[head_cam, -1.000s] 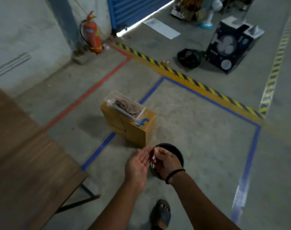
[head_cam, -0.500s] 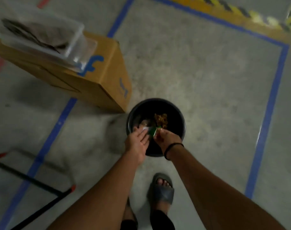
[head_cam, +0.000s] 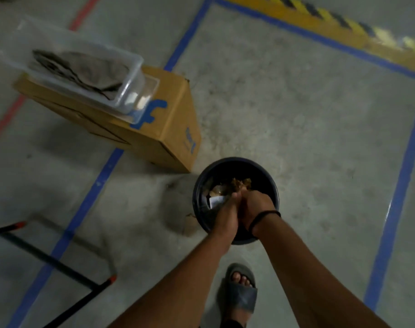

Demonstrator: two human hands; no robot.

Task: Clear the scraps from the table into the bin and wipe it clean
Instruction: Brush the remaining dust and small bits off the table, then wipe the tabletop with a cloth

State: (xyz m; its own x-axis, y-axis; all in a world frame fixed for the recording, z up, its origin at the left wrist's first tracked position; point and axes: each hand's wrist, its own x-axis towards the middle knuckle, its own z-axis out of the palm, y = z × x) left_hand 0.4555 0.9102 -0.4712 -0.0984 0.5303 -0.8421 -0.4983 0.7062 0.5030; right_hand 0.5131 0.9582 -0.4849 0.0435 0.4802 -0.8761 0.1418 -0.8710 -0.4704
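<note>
Head view: the only view, looking down at the floor and both forearms
Bin point(head_cam: 271, 183): black, round, on the concrete just beside a corner of the box point(head_cam: 168, 136)
Scraps point(head_cam: 237, 184): a brown and pale heap inside the bin, with a white paper slip point(head_cam: 217, 200) at its near side
Left hand point(head_cam: 226, 214): over the bin mouth, fingers fairly straight and pointing down into it, pressed against the other hand, nothing seen in it
Right hand point(head_cam: 257, 204): back up, fingers curled downward over the scraps; whether they pinch anything I cannot tell
Handling of scraps: likely light, dry and crumbly, apt to cling to skin; best gathered in a cupped palm and brushed off low inside the bin
Handling of bin: probably light plastic and easy to tip; take it by the rim if it must move
Bin axis: upright, mouth facing up, long axis vertical
Scrap heap: no single direction
Cloth point(head_cam: 83, 69): in the clear tub point(head_cam: 130, 74) on the box, soft and limp, lying along the tub from upper left to lower right; likely the wiper, to be taken by a bunched handful
Table: top out of view; the black frame point(head_cam: 59, 261) at lower left may be its foot
Wiping: judged not yet done
</note>
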